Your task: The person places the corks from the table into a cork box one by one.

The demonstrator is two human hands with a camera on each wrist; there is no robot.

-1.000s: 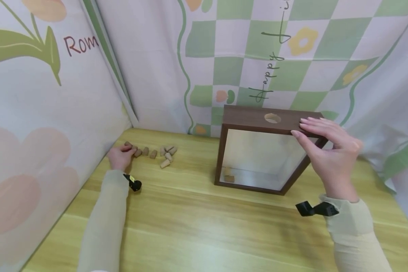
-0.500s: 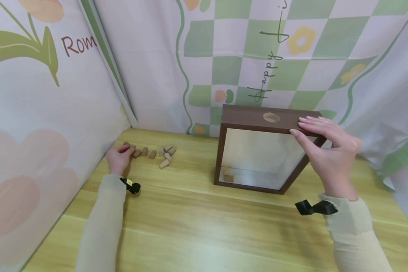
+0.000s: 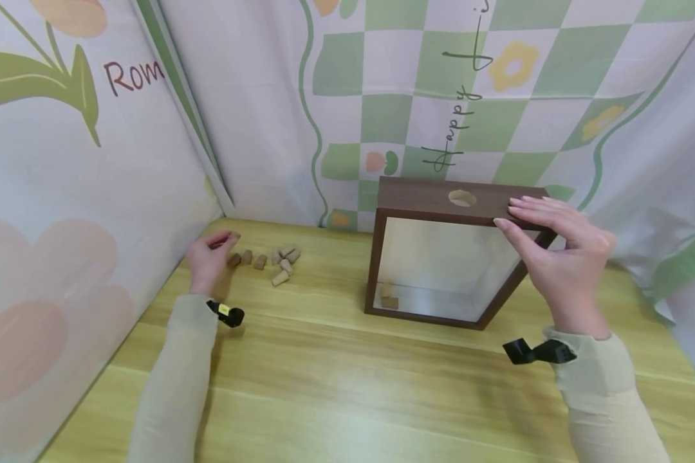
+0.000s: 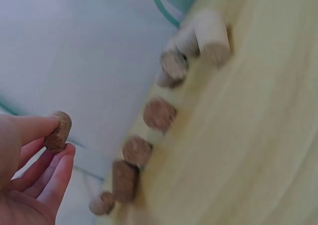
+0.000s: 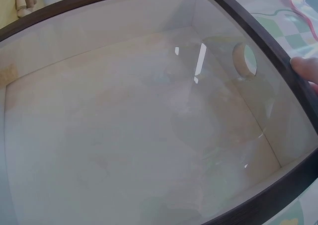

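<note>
My left hand (image 3: 208,257) pinches a brown cork (image 4: 58,131) between thumb and fingertips, raised off the table at the far left. Beside it on the tabletop lie several darker corks (image 3: 260,262), and to their right a small group of paler corks (image 3: 280,278). A dark brown wooden box frame (image 3: 417,193) with a clear front stands upright, a round hole (image 3: 462,198) in its top. Inside, at the lower left, some cork pieces (image 3: 390,301) rest. My right hand (image 3: 567,257) rests on the box's top right corner, fingers extended over the top and thumb at the front edge.
The wood-grain table (image 3: 301,386) meets a printed curtain (image 3: 394,116) behind the box and a white floral panel (image 3: 52,257) on the left. Each wrist wears a small black camera (image 3: 541,352).
My left hand has come up from the dark corks with one of them, moving slightly right and away from me. The right hand and the box stay where they were.
</note>
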